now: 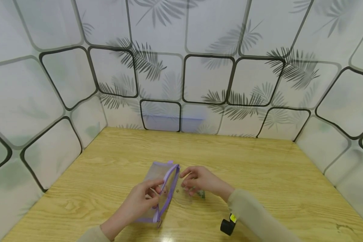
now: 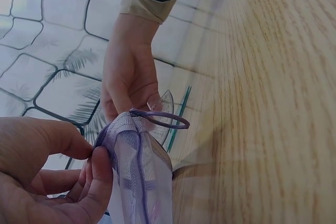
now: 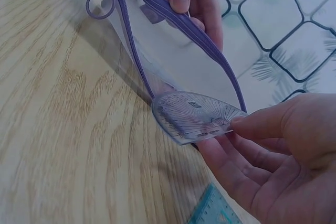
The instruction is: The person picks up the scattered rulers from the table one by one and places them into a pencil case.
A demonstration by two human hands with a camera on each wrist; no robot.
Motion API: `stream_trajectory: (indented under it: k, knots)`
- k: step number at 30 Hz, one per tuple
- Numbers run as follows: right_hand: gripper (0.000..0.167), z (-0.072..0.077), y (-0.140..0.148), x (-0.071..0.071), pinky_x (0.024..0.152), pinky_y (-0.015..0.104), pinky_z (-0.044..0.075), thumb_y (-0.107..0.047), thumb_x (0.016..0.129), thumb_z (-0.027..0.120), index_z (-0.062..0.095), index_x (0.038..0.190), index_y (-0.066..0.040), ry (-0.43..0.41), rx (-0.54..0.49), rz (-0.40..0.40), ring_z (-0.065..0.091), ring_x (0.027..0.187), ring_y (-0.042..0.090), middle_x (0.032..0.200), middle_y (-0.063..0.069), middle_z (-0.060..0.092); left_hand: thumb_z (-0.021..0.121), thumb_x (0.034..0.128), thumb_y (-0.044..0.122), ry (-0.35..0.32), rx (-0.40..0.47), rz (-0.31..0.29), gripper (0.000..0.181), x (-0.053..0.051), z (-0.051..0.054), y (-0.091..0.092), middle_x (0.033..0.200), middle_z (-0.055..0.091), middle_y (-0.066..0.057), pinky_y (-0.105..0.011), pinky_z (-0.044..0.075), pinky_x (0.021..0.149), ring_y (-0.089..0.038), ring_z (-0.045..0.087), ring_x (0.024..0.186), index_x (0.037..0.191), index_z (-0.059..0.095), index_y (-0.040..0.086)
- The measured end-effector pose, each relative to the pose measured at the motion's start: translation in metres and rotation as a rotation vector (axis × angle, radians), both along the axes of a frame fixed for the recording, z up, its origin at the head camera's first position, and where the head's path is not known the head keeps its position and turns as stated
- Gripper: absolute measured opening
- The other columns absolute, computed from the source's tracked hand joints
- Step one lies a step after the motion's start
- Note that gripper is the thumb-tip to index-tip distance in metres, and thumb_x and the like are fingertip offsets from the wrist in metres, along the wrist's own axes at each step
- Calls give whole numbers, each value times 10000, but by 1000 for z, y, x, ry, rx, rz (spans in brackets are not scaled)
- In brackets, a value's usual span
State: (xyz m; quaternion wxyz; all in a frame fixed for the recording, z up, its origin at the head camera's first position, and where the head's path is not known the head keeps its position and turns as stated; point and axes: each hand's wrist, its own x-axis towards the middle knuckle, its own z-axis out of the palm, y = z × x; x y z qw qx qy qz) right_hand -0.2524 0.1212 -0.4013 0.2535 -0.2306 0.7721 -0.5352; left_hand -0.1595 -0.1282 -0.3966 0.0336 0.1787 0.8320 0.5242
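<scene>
A see-through zip pouch (image 1: 155,173) with purple edging lies on the wooden table, its zipped mouth gaping toward the right. My left hand (image 1: 142,198) pinches the upper edge of that mouth between thumb and fingers. My right hand (image 1: 201,179) holds a clear protractor (image 3: 194,114) by one corner, right at the pouch's mouth, as the right wrist view shows best. Under the right hand a teal ruler-like piece with markings (image 3: 212,208) lies on the table. A purple ring pull (image 3: 100,3) hangs from the zip's end.
The wooden table (image 1: 245,158) meets a patterned cloth wall (image 1: 208,77) at the back and on both sides. A black wrist camera (image 1: 228,227) with a yellow mark sits on the right sleeve.
</scene>
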Motion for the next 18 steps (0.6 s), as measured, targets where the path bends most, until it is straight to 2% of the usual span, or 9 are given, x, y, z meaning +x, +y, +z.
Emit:
stream_trajectory:
  k: [7, 18]
  knots:
    - [305, -5, -9, -2, 680, 334, 629, -65, 976, 560, 558, 1254, 61, 9, 0, -22, 690, 778, 144, 1032, 213, 711, 560, 834, -52, 15, -20, 26, 510, 0, 0, 0, 983, 596, -124, -195, 562, 611, -36, 595, 748, 1340, 531, -111]
    - [367, -12, -23, -3, 689, 332, 632, -73, 954, 591, 562, 1297, 56, 17, -15, -70, 696, 745, 136, 1041, 216, 720, 565, 827, -51, 10, -20, 24, 522, 1, 0, 0, 989, 588, -111, -191, 563, 623, -31, 583, 747, 1344, 524, -112]
